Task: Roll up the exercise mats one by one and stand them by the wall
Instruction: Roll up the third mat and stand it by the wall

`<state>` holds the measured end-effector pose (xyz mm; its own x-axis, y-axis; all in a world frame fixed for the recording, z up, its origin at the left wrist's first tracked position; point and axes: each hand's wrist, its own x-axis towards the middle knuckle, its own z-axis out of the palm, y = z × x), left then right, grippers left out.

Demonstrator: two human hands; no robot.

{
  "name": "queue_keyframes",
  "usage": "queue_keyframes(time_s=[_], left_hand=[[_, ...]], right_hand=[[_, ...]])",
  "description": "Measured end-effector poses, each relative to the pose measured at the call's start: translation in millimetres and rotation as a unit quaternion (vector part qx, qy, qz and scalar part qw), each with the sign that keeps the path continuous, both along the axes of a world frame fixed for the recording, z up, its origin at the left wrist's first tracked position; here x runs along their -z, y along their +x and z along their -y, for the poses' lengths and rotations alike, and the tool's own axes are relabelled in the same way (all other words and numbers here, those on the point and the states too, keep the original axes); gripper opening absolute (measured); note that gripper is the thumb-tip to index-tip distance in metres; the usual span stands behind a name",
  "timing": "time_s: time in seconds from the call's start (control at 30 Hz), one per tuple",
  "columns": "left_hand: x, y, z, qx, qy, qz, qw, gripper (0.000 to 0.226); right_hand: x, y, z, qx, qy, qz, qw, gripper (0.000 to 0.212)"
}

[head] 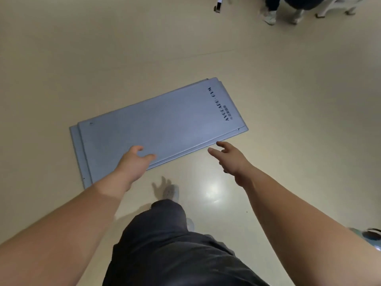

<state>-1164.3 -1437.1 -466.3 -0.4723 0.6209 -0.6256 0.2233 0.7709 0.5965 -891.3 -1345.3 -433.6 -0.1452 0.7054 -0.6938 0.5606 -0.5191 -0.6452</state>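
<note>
The cream floor (82, 58) carries the stack of grey-blue exercise mats (165, 124). They lie flat and unrolled with their edges slightly offset, and there is printed lettering (219, 104) at the far-right end. My left hand (134, 164) is above the stack's near edge, fingers loosely bent, grasping nothing; contact cannot be confirmed. My right hand (228, 159) is just beside that edge, over the floor, fingers spread, grasping nothing.

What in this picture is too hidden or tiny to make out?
Head view:
- Mats: stacked, and the top one covers the rest, so the count is unclear.
- Small print by the logo: too small to read.
- Bystander: cut off by the top edge, only legs show.
- Left hand: from above, contact with the mats is unclear.
- Wall: out of frame.
</note>
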Motion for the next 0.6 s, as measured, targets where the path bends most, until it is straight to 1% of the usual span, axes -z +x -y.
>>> queue_keyframes(time_s=[0.13, 0.23, 0.37, 0.47, 0.6], left_hand=[[14.6, 45.9, -108.8, 0.023, 0.013, 0.026, 0.999, 0.057], [31.6, 73.1, -202.3, 0.047, 0.019, 0.046, 0.998, 0.06], [48.5, 104.6, -322.8, 0.083, -0.024, 0.064, 0.994, 0.066], [43.9, 127.9, -394.7, 0.116, -0.055, 0.061, 0.99, 0.068], [34.3, 158.6, -481.6, 0.138, -0.054, 0.055, 0.987, 0.067]], right_hand=[[5.7, 44.8, -83.0, 0.009, 0.012, 0.02, 1.0, 0.068], [7.4, 72.4, -163.6, 0.021, 0.027, 0.03, 0.999, 0.067], [15.9, 111.9, -268.9, 0.058, 0.019, 0.042, 0.997, 0.066], [16.6, 141.0, -332.8, 0.073, 0.002, 0.048, 0.996, 0.065], [21.2, 176.6, -418.2, 0.073, -0.009, 0.037, 0.997, 0.064]])
